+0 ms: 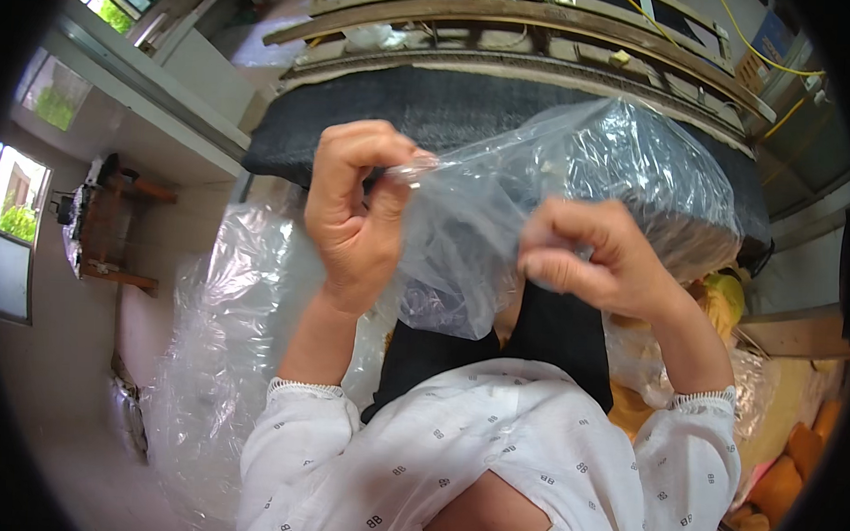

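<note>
A thin clear plastic bag (454,238) hangs in front of me, above my lap. My left hand (357,202) is closed in a pinch on its upper left edge, and the film is gathered at the fingertips. Level with the bag's right side, my right hand (594,253) is curled with thumb and forefinger pinched at the film's edge. From the left hand a fold of plastic stretches toward a pile of clear plastic sheeting (648,180). That pile lies on a dark cloth-covered surface (393,101) and hangs over its near edge.
Crumpled clear plastic (221,352) fills the space left of my legs. Wooden rails (509,14) run behind the dark surface. A brown wooden stool (118,222) stands at the left wall. Orange items (788,470) lie at the lower right, and a yellow cable (769,62) hangs at the upper right.
</note>
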{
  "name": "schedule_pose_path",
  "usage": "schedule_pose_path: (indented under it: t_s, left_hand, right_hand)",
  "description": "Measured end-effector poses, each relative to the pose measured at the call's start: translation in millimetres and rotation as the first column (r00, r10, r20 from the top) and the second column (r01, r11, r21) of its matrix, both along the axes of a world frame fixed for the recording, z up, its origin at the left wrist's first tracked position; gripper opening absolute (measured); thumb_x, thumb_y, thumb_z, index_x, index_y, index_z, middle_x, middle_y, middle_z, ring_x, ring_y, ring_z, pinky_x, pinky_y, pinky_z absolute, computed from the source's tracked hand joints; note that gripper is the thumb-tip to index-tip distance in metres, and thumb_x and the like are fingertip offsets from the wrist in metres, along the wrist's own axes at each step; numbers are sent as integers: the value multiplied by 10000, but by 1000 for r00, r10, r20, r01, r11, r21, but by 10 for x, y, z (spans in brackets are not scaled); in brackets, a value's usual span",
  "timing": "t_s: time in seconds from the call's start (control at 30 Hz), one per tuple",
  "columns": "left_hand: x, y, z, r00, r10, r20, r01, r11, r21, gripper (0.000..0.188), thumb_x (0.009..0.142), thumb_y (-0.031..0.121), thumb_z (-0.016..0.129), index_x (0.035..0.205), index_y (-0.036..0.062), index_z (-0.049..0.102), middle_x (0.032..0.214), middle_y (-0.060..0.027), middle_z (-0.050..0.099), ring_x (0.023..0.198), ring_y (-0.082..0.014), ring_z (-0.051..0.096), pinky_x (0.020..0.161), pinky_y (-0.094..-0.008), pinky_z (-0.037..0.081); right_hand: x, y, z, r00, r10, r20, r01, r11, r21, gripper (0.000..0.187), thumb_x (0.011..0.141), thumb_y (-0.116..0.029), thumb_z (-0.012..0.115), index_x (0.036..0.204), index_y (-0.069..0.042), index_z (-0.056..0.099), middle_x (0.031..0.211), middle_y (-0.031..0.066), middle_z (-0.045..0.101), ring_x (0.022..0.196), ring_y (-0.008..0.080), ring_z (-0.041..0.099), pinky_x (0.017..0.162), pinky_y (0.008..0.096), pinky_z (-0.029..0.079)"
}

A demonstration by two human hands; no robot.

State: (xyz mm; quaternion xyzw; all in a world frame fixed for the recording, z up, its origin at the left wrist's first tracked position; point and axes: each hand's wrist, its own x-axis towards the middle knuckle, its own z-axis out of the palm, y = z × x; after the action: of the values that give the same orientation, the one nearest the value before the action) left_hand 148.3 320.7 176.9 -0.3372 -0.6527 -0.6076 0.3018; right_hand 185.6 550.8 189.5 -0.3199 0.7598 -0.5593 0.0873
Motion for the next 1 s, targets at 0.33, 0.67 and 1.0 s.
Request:
schedule_pose_path:
  t_s: [0.33,0.67,1.0]
  left_hand:
    - [-446,-968,278,934,336,123,-357,853,381,90,913,97,509,987,81,460,858,-26,491,602,-41,401,460,-183,330]
    - [-1663,-1917,-1251,726,676,129,-631,728,-269,173,915,170,501,952,2,523,843,-34,520,760,-121,489,711,-256,421]
    - [-2897,-2447,-1721,725,569,388,-410,809,-421,284,880,243,559,920,-35,600,824,-47,590,743,-128,515,698,-257,434]
  right_hand:
    - [753,1129,-1041,937,48,345,-264,745,613,197,797,-300,620,828,-105,621,708,81,636,656,245,617,614,342,468]
    - [2645,3158,-2061,584,-802,123,43,182,982,429,801,-413,577,1054,-68,616,1019,173,626,1015,322,568,876,389,443]
    - [1469,1448,-1951,831,-523,187,348,752,559,244,811,-216,625,983,-63,542,1015,89,600,938,229,569,789,317,438]
